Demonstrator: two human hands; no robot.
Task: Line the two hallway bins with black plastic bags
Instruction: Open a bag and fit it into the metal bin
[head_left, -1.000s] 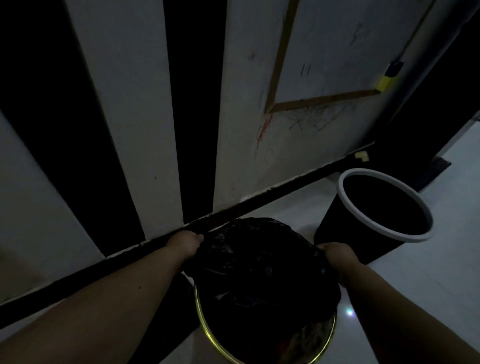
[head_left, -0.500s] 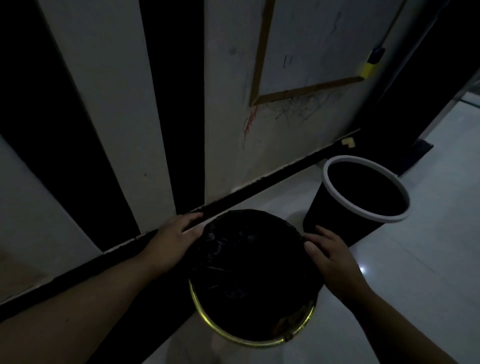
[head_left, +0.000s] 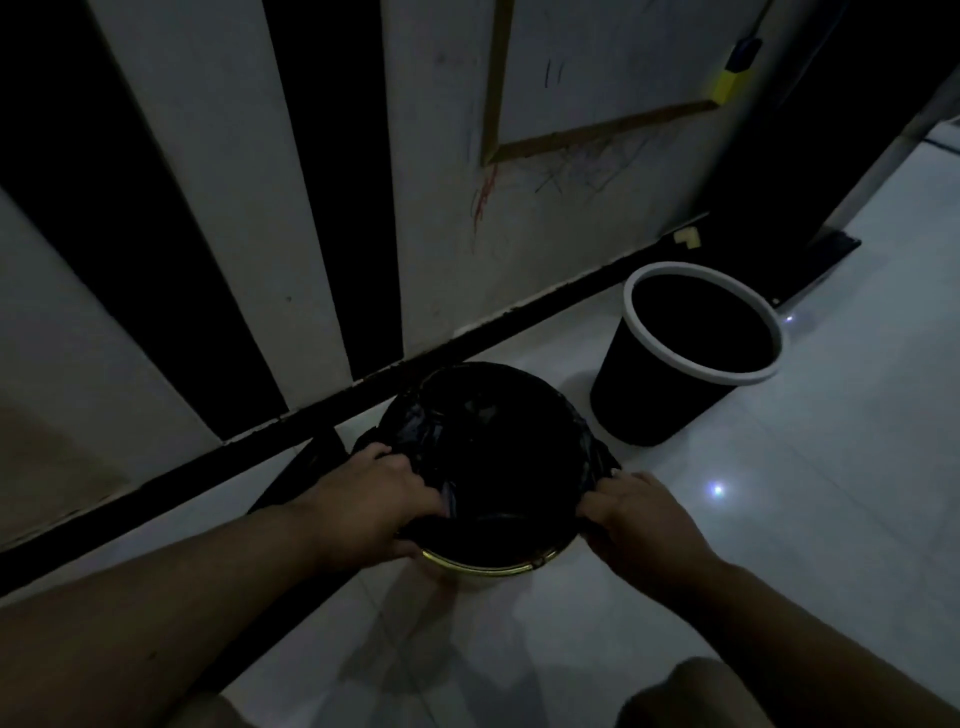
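- Step, as judged: seat black bag (head_left: 493, 441) over near bin's gold rim (head_left: 488, 569). Far side looks covered; near rim bare. Pull hem toward body and down, evenly, both sides.
- Left hand (head_left: 371, 506) and right hand (head_left: 641, 512) each pinch bag hem; forearms reach forward and down.
- Second bin (head_left: 675, 405), white-rimmed, stands near on floor; liner not discernible.
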